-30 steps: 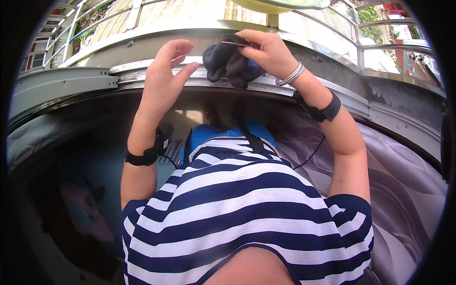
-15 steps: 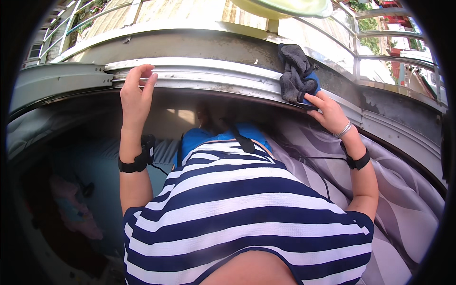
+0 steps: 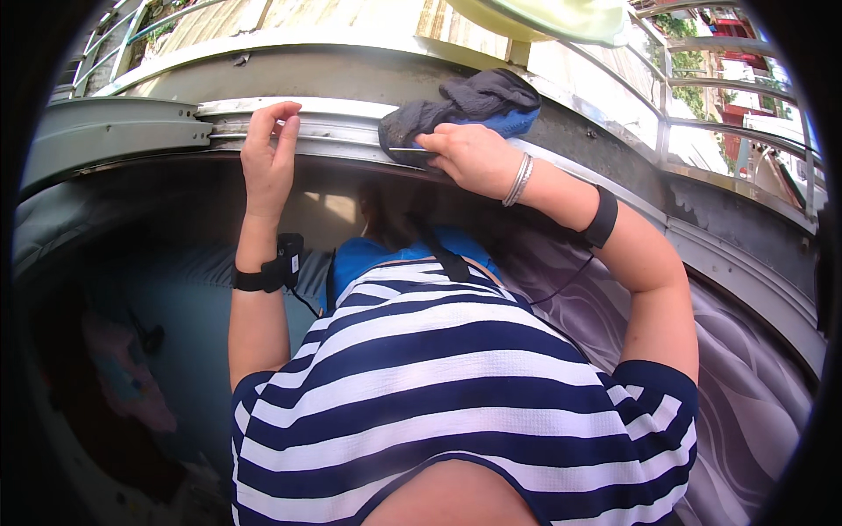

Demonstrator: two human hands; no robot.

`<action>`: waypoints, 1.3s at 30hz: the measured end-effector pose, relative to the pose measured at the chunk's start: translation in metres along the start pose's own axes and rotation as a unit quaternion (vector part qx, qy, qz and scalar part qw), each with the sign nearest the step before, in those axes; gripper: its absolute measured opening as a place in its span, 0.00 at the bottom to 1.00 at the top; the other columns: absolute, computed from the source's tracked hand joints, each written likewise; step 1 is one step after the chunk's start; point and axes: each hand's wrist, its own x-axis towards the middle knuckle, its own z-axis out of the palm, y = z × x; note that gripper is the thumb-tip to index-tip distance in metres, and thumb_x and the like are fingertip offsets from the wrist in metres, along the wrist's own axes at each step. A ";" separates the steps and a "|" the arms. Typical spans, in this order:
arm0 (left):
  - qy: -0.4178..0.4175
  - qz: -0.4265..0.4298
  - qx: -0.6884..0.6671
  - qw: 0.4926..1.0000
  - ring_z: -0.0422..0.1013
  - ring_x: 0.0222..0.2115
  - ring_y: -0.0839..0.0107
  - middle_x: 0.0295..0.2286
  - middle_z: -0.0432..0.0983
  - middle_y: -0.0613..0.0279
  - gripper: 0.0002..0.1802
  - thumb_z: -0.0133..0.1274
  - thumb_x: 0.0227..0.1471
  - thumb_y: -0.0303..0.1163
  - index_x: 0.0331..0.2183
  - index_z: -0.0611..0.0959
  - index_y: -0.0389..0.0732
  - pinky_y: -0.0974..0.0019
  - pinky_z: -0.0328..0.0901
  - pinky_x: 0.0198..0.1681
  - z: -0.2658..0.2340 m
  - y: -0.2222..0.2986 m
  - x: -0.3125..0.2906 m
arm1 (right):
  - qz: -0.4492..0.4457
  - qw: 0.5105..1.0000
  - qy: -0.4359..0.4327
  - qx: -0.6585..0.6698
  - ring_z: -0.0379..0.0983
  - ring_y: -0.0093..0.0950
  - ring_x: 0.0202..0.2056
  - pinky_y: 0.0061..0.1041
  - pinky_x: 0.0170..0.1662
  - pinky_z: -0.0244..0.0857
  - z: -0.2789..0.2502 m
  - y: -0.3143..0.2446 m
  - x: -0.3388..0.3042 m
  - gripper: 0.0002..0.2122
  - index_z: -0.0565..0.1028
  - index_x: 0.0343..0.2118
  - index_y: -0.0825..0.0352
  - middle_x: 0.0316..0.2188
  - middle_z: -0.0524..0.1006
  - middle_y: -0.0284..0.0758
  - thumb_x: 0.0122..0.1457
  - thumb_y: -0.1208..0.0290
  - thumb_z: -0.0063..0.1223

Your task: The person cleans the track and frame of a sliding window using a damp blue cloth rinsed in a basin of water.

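Observation:
A dark grey cloth (image 3: 491, 92) with a blue side lies across the metal window track (image 3: 329, 127). My right hand (image 3: 474, 158) is closed on its near edge and presses it against the rails. A thin pale line shows by those fingertips; what it is I cannot make out. Over the left part of the track, my left hand (image 3: 270, 145) is raised with fingers loosely bent. Thumb and forefinger stay apart, with nothing between them.
A grey sliding frame (image 3: 118, 140) meets the track at the left. Beyond the sill are metal railings (image 3: 737, 83) and a pale green basin (image 3: 561, 19). A patterned grey curtain (image 3: 737, 403) hangs at the right. Both wrists wear black straps, with cables visible.
My right hand has carried the cloth leftward along the track, and the cloth now lies more sideways. My left hand has shifted slightly right.

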 end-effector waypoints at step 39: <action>0.224 -0.071 -0.152 0.960 0.70 0.35 0.78 0.34 0.73 0.64 0.06 0.49 0.56 0.22 0.37 0.76 0.35 0.75 0.66 0.42 -0.037 -0.011 -0.048 | -0.180 0.959 -0.018 -0.219 0.74 0.38 0.21 0.35 0.22 0.66 0.004 -0.045 0.112 0.07 0.65 0.34 0.65 0.18 0.72 0.38 0.51 0.73 0.46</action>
